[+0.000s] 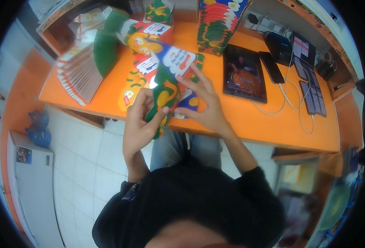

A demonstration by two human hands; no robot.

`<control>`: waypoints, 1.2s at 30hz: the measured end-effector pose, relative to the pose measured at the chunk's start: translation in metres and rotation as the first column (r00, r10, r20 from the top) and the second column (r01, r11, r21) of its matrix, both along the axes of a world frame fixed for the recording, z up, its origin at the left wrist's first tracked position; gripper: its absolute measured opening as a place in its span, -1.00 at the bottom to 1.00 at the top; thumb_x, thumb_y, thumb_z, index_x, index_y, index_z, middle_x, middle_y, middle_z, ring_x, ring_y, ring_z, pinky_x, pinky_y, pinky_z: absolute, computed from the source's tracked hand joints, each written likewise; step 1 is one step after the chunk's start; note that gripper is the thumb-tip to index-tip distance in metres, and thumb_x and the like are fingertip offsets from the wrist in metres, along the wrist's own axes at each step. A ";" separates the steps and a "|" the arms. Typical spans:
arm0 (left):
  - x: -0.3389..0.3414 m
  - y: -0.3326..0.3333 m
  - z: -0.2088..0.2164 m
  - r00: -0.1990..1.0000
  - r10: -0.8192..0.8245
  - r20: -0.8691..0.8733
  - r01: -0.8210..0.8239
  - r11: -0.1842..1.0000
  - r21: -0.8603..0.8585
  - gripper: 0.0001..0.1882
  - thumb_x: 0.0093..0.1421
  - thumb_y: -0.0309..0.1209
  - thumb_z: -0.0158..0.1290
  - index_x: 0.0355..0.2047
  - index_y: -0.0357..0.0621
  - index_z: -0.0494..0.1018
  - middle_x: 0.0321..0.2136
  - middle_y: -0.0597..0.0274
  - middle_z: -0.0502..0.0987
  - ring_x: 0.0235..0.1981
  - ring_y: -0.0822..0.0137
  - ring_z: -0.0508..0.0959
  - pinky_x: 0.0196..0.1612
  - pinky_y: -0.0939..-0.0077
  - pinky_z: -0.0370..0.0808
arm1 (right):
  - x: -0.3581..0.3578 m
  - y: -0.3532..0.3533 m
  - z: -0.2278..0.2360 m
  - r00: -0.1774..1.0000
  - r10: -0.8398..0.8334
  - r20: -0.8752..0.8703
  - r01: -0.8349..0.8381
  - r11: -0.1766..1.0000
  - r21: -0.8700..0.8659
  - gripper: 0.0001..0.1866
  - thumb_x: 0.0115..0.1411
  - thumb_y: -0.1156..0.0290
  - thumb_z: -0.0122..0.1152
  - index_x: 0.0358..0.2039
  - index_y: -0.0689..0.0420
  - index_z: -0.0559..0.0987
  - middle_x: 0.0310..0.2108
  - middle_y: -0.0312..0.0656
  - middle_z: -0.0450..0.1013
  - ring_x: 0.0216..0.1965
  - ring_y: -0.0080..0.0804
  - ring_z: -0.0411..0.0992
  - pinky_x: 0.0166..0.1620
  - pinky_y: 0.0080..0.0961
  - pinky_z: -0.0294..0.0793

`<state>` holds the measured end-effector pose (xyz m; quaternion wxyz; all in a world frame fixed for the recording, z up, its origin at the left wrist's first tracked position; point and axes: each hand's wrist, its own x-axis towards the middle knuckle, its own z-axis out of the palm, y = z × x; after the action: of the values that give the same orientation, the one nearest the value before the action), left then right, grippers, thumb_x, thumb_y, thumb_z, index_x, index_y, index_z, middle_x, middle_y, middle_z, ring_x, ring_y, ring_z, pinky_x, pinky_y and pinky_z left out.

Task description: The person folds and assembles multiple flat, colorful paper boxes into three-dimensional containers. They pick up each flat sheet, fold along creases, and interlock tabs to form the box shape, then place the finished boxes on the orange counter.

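A printed cardboard carton [168, 83], green, yellow and blue with a white panel, is raised at the table's near edge, partly flat and slightly blurred. My left hand [137, 124] grips its lower green part, thumb on top and fingers behind. My right hand [209, 105] has its fingers spread along the carton's right side, the fingertips touching the blue and white panel and the thumb by the lower edge. Beneath the carton lie more flat colourful carton blanks [143, 68] in red, yellow and blue, partly hidden by it and by my hands.
A fanned stack of green-and-white cartons [83, 68] lies at the left on the orange table [248, 124]. Tall nested cartons [215, 31] stand at the back, near another carton [159, 11]. Rightward are a tablet [244, 74], a phone [271, 66], several more phones and white cables.
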<state>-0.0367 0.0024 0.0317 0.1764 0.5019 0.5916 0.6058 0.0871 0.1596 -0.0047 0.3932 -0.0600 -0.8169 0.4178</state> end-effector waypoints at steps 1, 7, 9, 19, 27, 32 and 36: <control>0.002 -0.004 0.005 0.994 -0.051 0.094 0.048 0.998 0.034 -0.68 0.16 -0.68 0.06 -0.09 -0.27 0.29 -0.18 0.07 0.56 -0.11 0.35 0.55 -0.06 0.56 0.47 | 0.002 -0.002 0.003 1.000 -0.020 -0.013 0.021 0.998 0.066 -0.28 -0.18 0.16 0.53 0.08 -0.18 0.52 0.32 0.01 0.05 0.33 0.03 -0.01 0.27 -0.10 0.08; 0.001 -0.014 0.011 0.808 -0.295 0.510 0.205 0.952 0.225 -0.45 0.10 -0.66 0.12 0.11 -0.40 0.21 -0.06 0.01 0.49 0.02 0.34 0.47 0.05 0.54 0.38 | 0.020 0.000 0.025 0.992 -0.085 -0.097 0.108 0.961 0.255 -0.20 -0.32 0.09 0.60 0.05 -0.16 0.53 0.33 -0.01 0.03 0.35 0.09 -0.07 0.28 -0.03 -0.01; -0.007 -0.010 0.007 0.744 -0.503 0.440 0.420 0.864 0.277 -0.28 0.05 -0.68 0.12 0.22 -0.42 0.09 0.09 -0.03 0.36 0.16 0.28 0.33 0.17 0.49 0.25 | 0.023 0.004 0.029 0.987 -0.135 -0.092 0.155 0.952 0.263 -0.21 -0.34 0.09 0.61 0.02 -0.13 0.55 0.33 0.00 0.03 0.33 0.10 -0.04 0.28 -0.06 0.00; -0.007 -0.004 -0.013 0.931 -0.339 0.132 0.345 0.938 -0.024 -0.41 0.17 -0.63 0.01 0.23 -0.28 0.16 0.20 0.02 0.25 0.24 0.20 0.24 0.22 0.41 0.21 | 0.021 0.009 0.031 0.983 -0.171 -0.061 0.181 0.920 0.347 -0.23 -0.28 0.01 0.55 0.03 -0.11 0.55 0.28 -0.09 0.16 0.31 -0.06 0.04 0.26 -0.06 -0.10; -0.022 -0.014 0.000 0.860 -0.373 -0.349 0.356 0.927 -0.113 -0.40 0.10 -0.72 -0.08 0.20 -0.30 0.20 0.15 -0.10 0.31 0.18 0.06 0.34 0.17 0.37 0.29 | 0.022 0.007 0.056 0.988 -0.143 0.055 0.113 0.923 0.368 -0.23 -0.18 -0.01 0.47 0.09 -0.05 0.50 0.20 -0.22 0.30 0.28 -0.21 0.14 0.27 -0.10 -0.14; -0.012 -0.007 -0.010 0.893 -0.441 -0.091 0.438 0.898 -0.043 -0.29 0.05 -0.71 -0.03 0.27 -0.27 0.12 0.22 -0.11 0.22 0.23 0.04 0.27 0.20 0.30 0.26 | 0.014 0.004 0.062 0.999 0.021 0.039 -0.034 0.922 0.386 -0.29 -0.07 0.07 0.42 0.12 0.00 0.46 0.15 -0.16 0.35 0.25 -0.21 0.21 0.30 -0.03 -0.12; -0.005 -0.004 -0.011 0.937 -0.343 -0.072 0.343 0.939 -0.012 -0.24 0.02 -0.73 -0.02 0.29 -0.24 0.11 0.23 -0.09 0.20 0.25 0.05 0.25 0.19 0.29 0.28 | 0.004 0.006 0.064 0.996 0.085 -0.021 -0.072 0.937 0.342 -0.36 0.02 0.21 0.37 0.14 0.02 0.44 0.20 -0.14 0.31 0.32 -0.17 0.10 0.33 0.00 -0.10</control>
<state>-0.0414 -0.0015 0.0208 0.2574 0.6190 0.5010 0.5473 0.0913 0.1654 0.0598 0.3950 0.0490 -0.8716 0.2863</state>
